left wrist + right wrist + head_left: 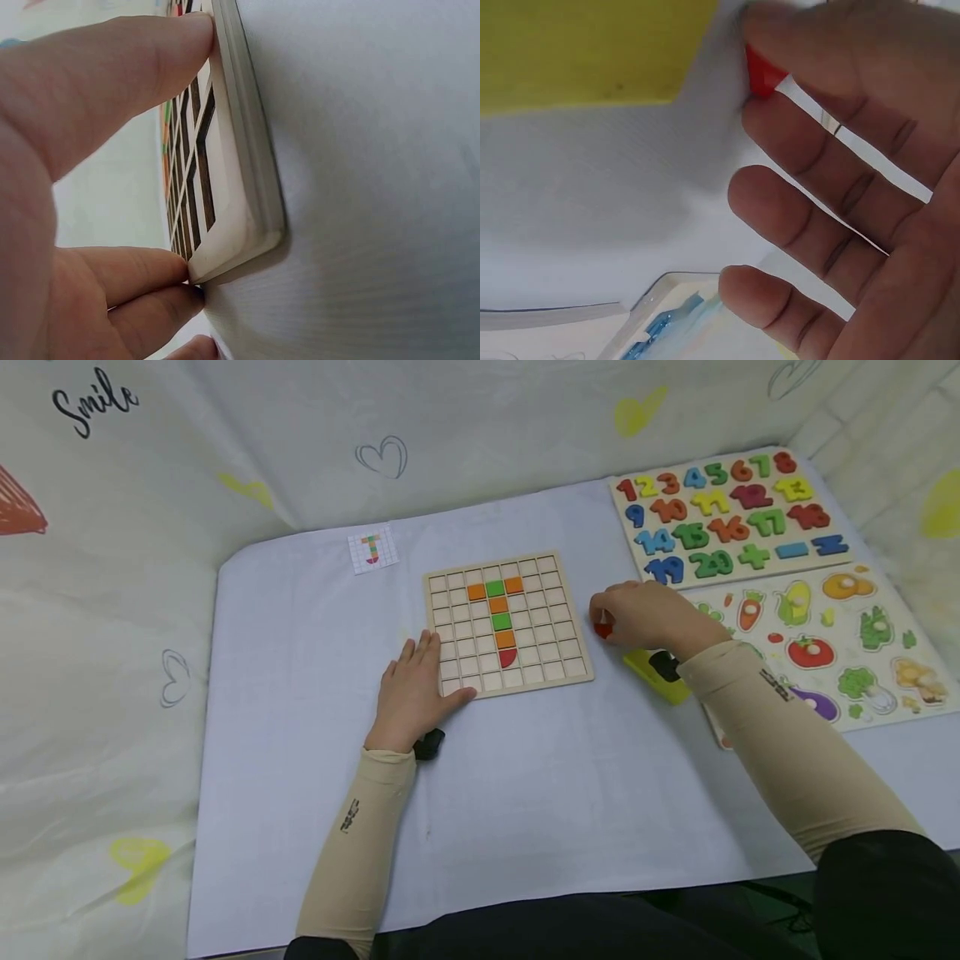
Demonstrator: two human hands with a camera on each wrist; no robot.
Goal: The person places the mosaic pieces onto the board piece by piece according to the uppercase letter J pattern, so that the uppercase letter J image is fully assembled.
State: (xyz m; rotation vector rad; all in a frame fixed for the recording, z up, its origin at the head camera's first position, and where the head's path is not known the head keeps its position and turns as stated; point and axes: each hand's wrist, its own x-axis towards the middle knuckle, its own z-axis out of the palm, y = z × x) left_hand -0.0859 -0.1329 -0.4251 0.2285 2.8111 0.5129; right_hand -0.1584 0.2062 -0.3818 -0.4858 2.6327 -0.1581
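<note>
The wooden grid board (572, 667) lies mid-table. Orange and green squares (499, 605) form a T on it, with a red half-round piece (507, 657) at the stem's foot. At the board's near left corner, my left hand (412, 697) rests with fingers extended along the left side and its thumb on the near edge. The left wrist view shows that thumb (150, 56) touching the rim. To the right of the board, my right hand (641, 617) pinches a small red piece (763, 73) between thumb and index finger, the other fingers loosely spread. Fingers partly hide its shape.
A yellow box (658, 681) stands beneath the right wrist. Farther right lie a number puzzle board (626, 518) and a vegetable puzzle board (907, 693), the latter partly under the right forearm. A small pattern card (386, 553) showing a similar T lies at the back left.
</note>
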